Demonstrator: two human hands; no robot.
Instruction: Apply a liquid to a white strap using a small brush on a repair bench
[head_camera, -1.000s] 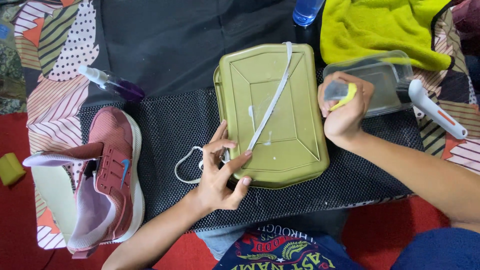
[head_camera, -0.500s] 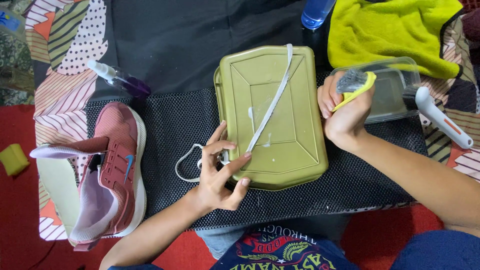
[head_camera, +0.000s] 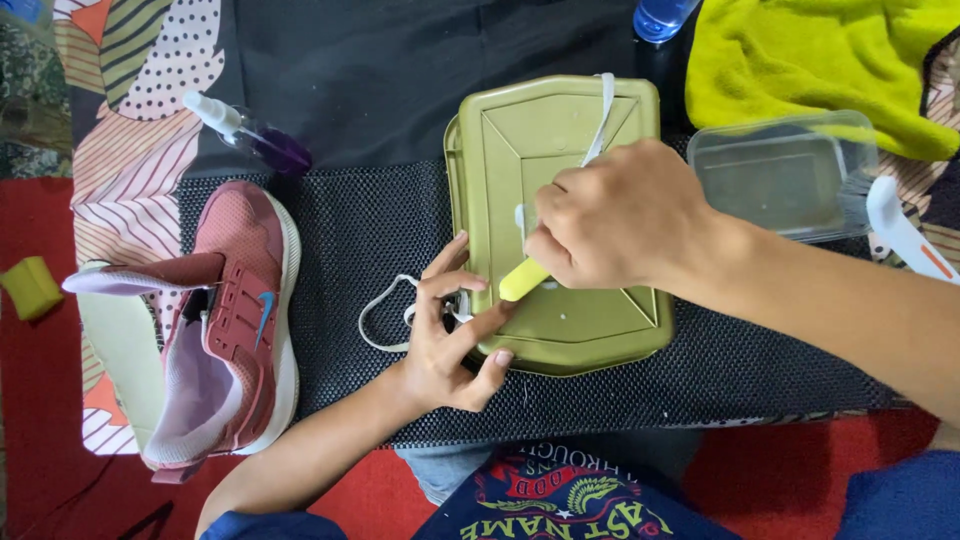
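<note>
Gripping a yellow brush handle (head_camera: 523, 281) in a clenched right hand (head_camera: 625, 215), the person pinned the white shoelace (head_camera: 598, 125) on the green tray (head_camera: 610, 335) under left fingers (head_camera: 455, 305), lace mostly unscrubbed beyond the grip, pink shoe (head_camera: 225, 330) laceless alongside.

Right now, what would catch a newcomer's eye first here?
In the middle, an olive-green tray lies upside down, the right hand working a yellow brush along a white shoelace while the left hand pins the lace's end. At left, a pink sneaker lies unlaced.
</note>
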